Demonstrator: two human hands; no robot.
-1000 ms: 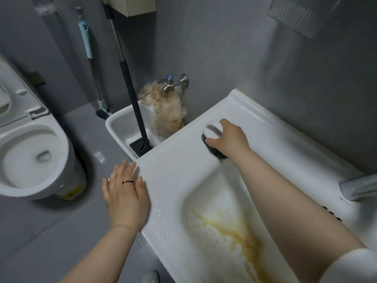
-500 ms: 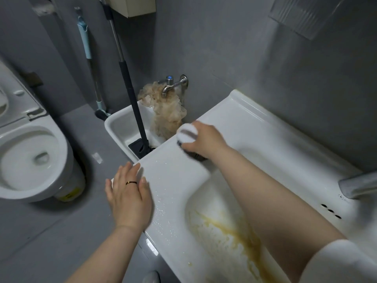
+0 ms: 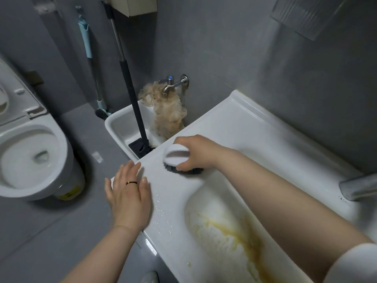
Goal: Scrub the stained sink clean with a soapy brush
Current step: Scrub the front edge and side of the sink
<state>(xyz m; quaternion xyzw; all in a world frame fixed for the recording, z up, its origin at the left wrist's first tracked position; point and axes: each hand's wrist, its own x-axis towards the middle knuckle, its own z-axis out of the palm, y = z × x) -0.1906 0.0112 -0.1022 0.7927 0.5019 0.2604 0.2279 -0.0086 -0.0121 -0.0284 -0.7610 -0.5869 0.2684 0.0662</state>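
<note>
A white sink (image 3: pixel 255 127) fills the right half of the view. Its basin carries a yellow-brown stain (image 3: pixel 234 231) running down the middle. My right hand (image 3: pixel 199 154) grips a scrub brush (image 3: pixel 176 158) with a white handle and dark bristles, pressed onto the sink's flat left rim near the far corner. My left hand (image 3: pixel 128 190), wearing a dark ring, lies flat with straight fingers on the sink's near left edge. Water drops dot the rim between the hands.
A metal sink faucet (image 3: pixel 357 187) juts in at the right edge. Left of the sink sits a low white mop basin (image 3: pixel 118 123) with a mop pole (image 3: pixel 130 86), a wall tap (image 3: pixel 173 83) and a beige cloth (image 3: pixel 167 113). A toilet (image 3: pixel 30 156) stands at the far left.
My right hand has slid the brush along the rim from the far side toward the left corner, nearer my left hand. The left hand has stayed on the edge.
</note>
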